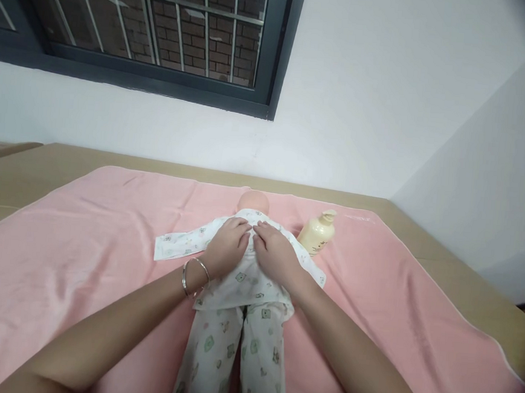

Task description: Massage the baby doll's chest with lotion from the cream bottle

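A baby doll [253,202] lies stretched out in the middle, its smooth bald head pointing away from me. It wears a white printed top [237,288] and matching trousers [214,344]; whether it is face up or face down I cannot tell. My left hand [229,242] rests on the upper part of the top, fingers laid out toward the centre, a silver bangle [195,276] at the wrist. Mirroring it, my right hand [274,249] lies on the other side of the top with fingers extended. The fingertips of both hands nearly meet below the neck.
A pale yellow pump bottle [317,234] leans tilted on the pink sheet [119,227], beside the doll's right-hand side in view. Under the sheet is a wooden surface [443,265]. Behind it rises a white wall [342,106] with a dark-framed barred window [273,58].
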{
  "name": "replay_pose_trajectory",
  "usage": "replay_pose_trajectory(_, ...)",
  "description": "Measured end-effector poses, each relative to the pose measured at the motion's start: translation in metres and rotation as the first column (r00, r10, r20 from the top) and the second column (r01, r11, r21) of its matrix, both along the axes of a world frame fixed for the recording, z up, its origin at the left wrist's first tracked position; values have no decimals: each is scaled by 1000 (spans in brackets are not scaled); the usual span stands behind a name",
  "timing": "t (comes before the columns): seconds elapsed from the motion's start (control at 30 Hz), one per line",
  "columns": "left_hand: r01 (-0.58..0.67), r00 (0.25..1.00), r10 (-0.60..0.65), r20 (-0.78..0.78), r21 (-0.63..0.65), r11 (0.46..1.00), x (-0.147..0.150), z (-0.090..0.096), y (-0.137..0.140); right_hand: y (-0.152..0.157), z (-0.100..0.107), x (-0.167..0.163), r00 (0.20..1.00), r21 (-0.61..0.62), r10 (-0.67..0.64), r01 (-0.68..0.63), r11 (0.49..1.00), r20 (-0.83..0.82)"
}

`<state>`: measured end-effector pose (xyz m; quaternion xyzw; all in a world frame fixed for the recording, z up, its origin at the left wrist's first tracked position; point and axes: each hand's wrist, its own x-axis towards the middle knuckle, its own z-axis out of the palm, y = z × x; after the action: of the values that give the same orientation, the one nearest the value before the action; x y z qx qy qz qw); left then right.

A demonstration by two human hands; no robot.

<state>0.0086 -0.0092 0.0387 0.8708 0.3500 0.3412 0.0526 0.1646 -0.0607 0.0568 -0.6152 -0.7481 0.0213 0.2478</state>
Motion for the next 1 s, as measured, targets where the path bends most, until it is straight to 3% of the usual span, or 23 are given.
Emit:
replay_pose_trajectory(0.13,-88,996,89,2,-128,988,-2,-12,17,25,-24,16,995,-54,-99,98,994,-13)
replay_pose_trajectory(0.23,-107,994,98,-54,-180,978,-4,-14,21,31,-27,23,994,-112,-112,113,987,17)
replay_pose_trajectory(0.3,-123,990,111,-87,-156,980,-4,-12,17,26,-23,20,991,-114,-120,126,986,52)
replay_pose_trajectory(0.4,-137,984,134,-117,-18,990,-2,-8,2,9,-12,5,985,-80,-113,124,989,127)
replay_pose_trajectory(0.5,-26,994,36,-99,103,994,2,-3,-14,-12,-4,-13,985,-77,-20,33,996,170)
replay_pose_trajectory(0.57,18,997,-11,-71,92,996,4,-2,-17,-17,-3,-18,988,-81,23,-11,997,151)
replay_pose_trajectory(0.67,-64,998,64,-22,8,998,3,-5,-9,-6,-8,-9,999,-70,16,-13,997,38)
replay_pose_trajectory(0.77,-155,988,152,-38,-104,982,-1,-11,6,15,-18,9,995,-80,-66,61,995,-68)
replay_pose_trajectory(0.87,-189,980,172,-102,-189,964,-3,-15,14,27,-24,19,990,-84,-128,124,989,-53)
replay_pose_trajectory(1.0,-189,978,182,-101,-64,980,-2,-14,5,16,-19,8,985,-43,-156,159,986,68)
